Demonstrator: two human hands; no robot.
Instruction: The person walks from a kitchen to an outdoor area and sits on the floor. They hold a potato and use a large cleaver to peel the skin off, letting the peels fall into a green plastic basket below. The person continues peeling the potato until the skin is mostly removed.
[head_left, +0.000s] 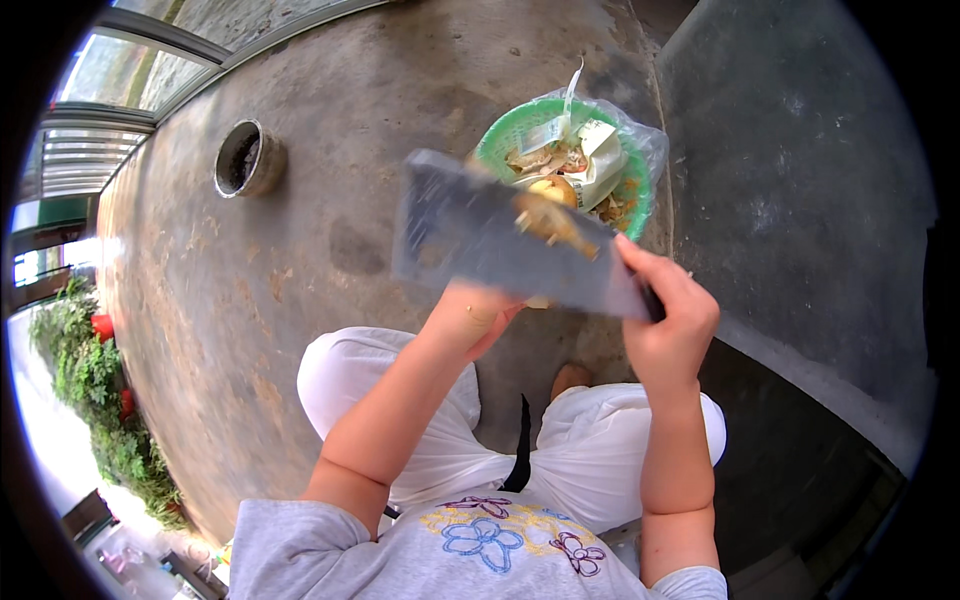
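My right hand grips the handle of a large cleaver, its broad grey blade reaching left across the middle of the view. A strip of yellowish peel lies on the blade near the hand. My left hand is under the blade, closed on a pale yellowish vegetable that is mostly hidden behind the cleaver. Beyond the blade stands a green basket lined with a clear plastic bag, holding peelings and scraps of paper.
I sit over a rough concrete floor, knees in white trousers below the hands. A round metal can stands at the upper left. A dark raised slab fills the right side. Green plants with red pots edge the left.
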